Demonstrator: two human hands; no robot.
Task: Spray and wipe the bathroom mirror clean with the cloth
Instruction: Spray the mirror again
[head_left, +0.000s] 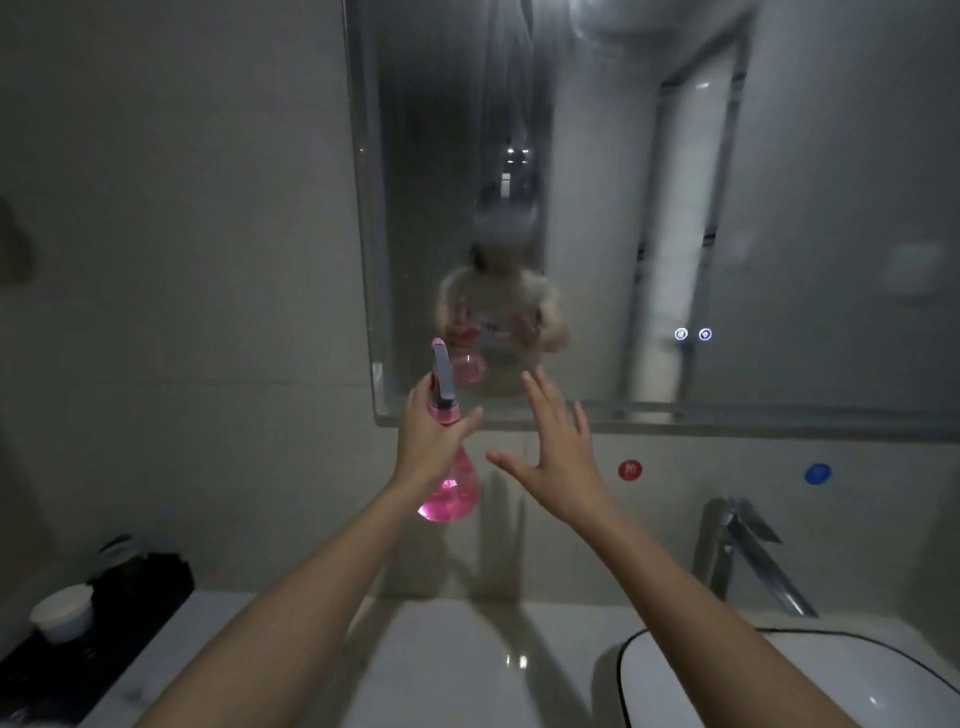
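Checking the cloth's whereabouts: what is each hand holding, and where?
Left hand grips the pink spray bottle by its neck; right hand holds nothing.

My view is dim and greyish, soft all over with motion blur. The large frameless wall mirror (649, 208) looks hazy, its edges bowed by the wide lens. Small glints sit on the glossy white surface (467, 665), where arm shadows fall.

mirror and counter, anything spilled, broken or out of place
Nothing spilled or broken shows. One oddity: the left hand grips the pink spray bottle, the right hand is bare, and no cloth is in view.
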